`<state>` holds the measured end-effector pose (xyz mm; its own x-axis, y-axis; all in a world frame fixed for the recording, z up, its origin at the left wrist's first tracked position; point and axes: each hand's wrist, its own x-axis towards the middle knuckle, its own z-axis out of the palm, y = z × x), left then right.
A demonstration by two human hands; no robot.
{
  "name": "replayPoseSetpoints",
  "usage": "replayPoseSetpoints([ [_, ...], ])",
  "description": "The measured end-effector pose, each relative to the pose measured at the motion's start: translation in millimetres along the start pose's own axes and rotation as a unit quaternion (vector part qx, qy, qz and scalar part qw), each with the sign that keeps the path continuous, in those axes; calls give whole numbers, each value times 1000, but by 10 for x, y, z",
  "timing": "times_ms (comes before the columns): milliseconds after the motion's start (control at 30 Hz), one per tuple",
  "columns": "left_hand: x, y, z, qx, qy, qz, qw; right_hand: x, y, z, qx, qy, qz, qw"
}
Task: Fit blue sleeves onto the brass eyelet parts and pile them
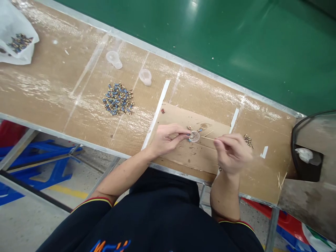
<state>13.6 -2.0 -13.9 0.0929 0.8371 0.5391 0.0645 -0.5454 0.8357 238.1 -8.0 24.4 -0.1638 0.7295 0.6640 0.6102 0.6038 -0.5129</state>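
Observation:
My left hand (170, 138) is closed in a pinch at the left rim of a small clear plastic cup (195, 137). A bit of blue shows at its fingertips, which looks like a small blue-and-brass part (188, 134), mostly hidden. Between the thumb and fingers of my right hand (232, 152) is a thin wooden stick (208, 138), its tip pointing left toward the cup. Another thin stick (209, 133) lies just behind it. Close by, a loose blue-tipped part (200, 130) and a brass-coloured part (189, 128) rest on the stained cardboard sheet (173, 115).
To the left lies a heap of blue-and-brass parts (118, 99), with two plastic cups (114, 59) behind it. A white bag (19, 45) of parts sits far left. At right are a brass pile (247, 140), loose sticks (281, 180) and a metal box (309, 203).

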Motion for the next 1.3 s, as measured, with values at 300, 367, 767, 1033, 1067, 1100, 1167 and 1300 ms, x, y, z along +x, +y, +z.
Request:
replayPoseSetpoints([
  [300, -20, -12, -30, 13, -9, -32, 999, -249, 284, -323, -98, 11, 119, 988],
  [367, -16, -8, -33, 13, -9, -38, 999, -291, 446, -583, -138, 58, 167, 975],
  [767, -17, -56, -9, 42, -1, -29, 999, -399, 932, -695, -180, -180, 222, 941],
  [1033, -36, 112, -5, 30, 23, -25, 999, -298, 280, -622, -16, 53, 176, 983],
  [1067, -50, 176, 5, 26, 21, -19, 999, -291, 108, -562, 21, 54, 162, 985],
  [1100, -68, 241, 18, 22, 18, -13, 1000, -281, -61, -492, 56, 36, 141, 988],
  [1167, -118, 357, 38, 7, 14, -9, 1000, -264, -355, -339, 105, 24, 126, 986],
  [1300, -239, 486, 12, -10, 16, -42, 999, -294, -662, -77, 161, 18, 164, 973],
])
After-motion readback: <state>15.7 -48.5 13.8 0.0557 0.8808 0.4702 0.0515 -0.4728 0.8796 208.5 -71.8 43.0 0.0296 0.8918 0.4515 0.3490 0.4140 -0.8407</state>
